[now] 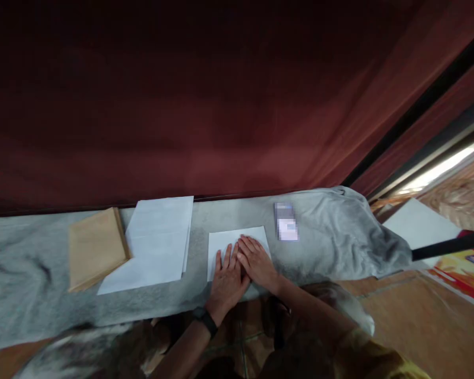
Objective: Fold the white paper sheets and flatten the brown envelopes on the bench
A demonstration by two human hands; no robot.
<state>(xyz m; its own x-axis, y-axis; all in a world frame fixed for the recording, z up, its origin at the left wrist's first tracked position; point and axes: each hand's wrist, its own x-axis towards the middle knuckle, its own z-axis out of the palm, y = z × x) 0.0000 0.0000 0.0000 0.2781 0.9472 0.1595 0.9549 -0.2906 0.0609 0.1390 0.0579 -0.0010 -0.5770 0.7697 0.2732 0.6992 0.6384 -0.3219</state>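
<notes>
A white sheet of paper [221, 239], which looks folded, lies on the grey cloth in front of me. My left hand [227, 281] rests flat on its lower middle with fingers stretched out and slightly apart. Beside it, my right hand [257, 263] also lies flat on the paper, fingers outstretched and pointing up-left, its fingertips touching or overlapping the left hand's fingers. Neither hand grips anything. The hands cover the paper's lower middle. A dark watch [205, 321] is on my left wrist.
Left of the paper lie larger white sheets [158, 242] and a stack of brown envelopes [97, 247]. A phone [286, 222] with a blurred screen is to the right. Grey cloth [319, 237] covers the narrow surface, backed by a dark red panel [221, 131]. A colourful box [464, 268] stands far right.
</notes>
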